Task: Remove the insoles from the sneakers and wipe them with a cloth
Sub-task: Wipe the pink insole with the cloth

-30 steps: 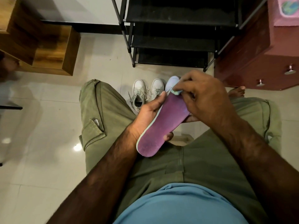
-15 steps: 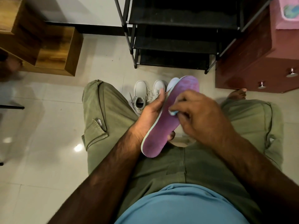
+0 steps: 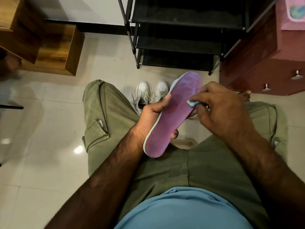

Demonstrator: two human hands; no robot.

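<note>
My left hand (image 3: pixel 153 113) grips the insole (image 3: pixel 173 116) mid-frame; my right hand (image 3: pixel 221 109), pinching the cloth (image 3: pixel 191 102), has slid from toe to middle; wiping is underway.

The purple insole (image 3: pixel 173 116) slants upward — a pale cloth (image 3: pixel 191 102) touching its edge — above white sneakers (image 3: pixel 143 94) paired on the floor (image 3: pixel 49 129).

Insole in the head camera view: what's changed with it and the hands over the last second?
The right hand, pinching the cloth, slid from the toe end of the insole down towards its middle, and now sits at the right edge, leaving the toe uncovered. The left hand still grips the insole from underneath, with the heel end nearest the person. The sneakers have not moved.
</note>
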